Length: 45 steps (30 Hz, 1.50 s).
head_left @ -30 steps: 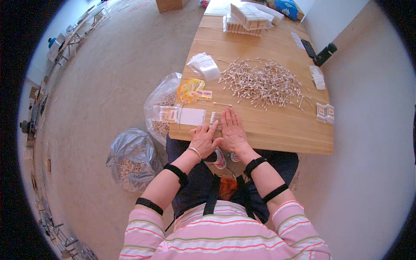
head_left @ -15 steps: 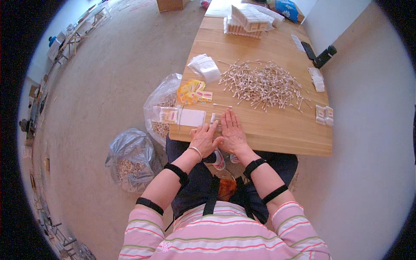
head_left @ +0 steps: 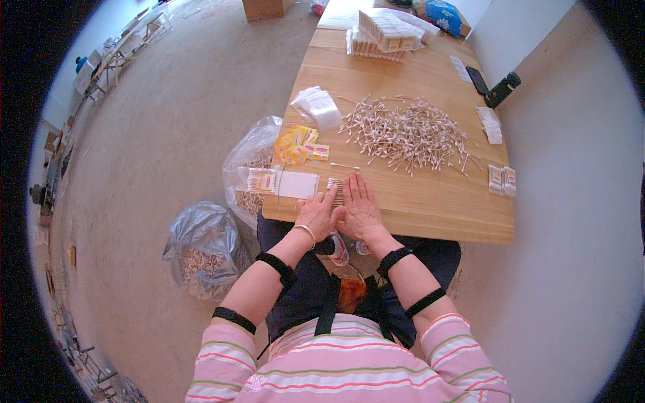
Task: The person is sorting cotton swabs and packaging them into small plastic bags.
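A short row of cotton swabs lies side by side near the front edge of the wooden table. My right hand rests flat along the row's right side, its fingers stretched forward and holding nothing. From the left, my left hand reaches in with its index finger laid on the swabs; its other fingers are partly bent, and nothing is gripped. Both thumbs meet below the row, whose lower part they hide. Just beyond my fingertips lies a single cotton swab. A white card is left of the row, beside a filled swab packet.
Farther back spreads a large heap of loose cotton swabs. Clear bags and yellow labels lie at left; stacked swab packs stand at the far end. Swab-filled plastic bags sit on the floor. A wall borders the right.
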{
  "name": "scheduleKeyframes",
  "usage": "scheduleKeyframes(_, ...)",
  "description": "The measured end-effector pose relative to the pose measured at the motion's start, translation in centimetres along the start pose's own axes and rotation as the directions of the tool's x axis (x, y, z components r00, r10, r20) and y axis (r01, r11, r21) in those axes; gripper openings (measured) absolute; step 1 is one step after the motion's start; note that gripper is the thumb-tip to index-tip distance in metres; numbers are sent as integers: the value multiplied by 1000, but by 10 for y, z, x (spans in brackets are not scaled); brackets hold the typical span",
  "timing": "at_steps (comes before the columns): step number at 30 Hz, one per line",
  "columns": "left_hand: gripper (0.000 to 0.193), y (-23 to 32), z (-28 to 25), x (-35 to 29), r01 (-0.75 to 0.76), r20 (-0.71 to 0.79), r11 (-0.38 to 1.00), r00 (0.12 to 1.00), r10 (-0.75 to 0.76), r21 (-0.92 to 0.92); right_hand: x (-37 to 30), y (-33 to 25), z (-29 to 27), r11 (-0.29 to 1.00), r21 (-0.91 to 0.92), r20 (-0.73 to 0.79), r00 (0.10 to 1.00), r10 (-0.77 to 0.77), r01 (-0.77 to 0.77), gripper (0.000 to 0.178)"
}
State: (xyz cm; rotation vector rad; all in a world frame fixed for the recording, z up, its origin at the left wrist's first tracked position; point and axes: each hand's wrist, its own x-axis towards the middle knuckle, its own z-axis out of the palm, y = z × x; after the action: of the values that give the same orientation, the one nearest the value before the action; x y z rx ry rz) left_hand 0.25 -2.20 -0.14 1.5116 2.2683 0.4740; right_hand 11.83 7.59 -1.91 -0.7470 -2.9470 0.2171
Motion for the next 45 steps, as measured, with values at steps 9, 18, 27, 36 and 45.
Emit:
scheduleKeyframes(9, 55, 1, 0, 5, 7, 31, 999, 999, -9, 46, 0, 0, 5, 1000, -22, -18, 1000, 17, -17, 92)
scheduleKeyframes(18, 56, -8, 7, 12, -28, 37, 998, 999, 26, 63, 1, -2, -5, 1000, -3, 9, 1000, 19, -19, 103)
scheduleKeyframes(27, 48, 4, -5, 14, 48, 89, 995, 994, -56, 93, -1, -2, -7, 998, 68, -7, 1000, 11, -10, 98)
scheduleKeyframes(36, 46, 5, -7, 18, 76, 91, 991, 992, -85, 107, 0, -4, -7, 1000, 28, 15, 1000, -2, 1, 99)
scheduleKeyframes(45, 30, -4, -13, 36, 128, -43, 988, 990, -132, -91, -2, -3, -7, 997, 67, 51, 998, 23, -27, 100)
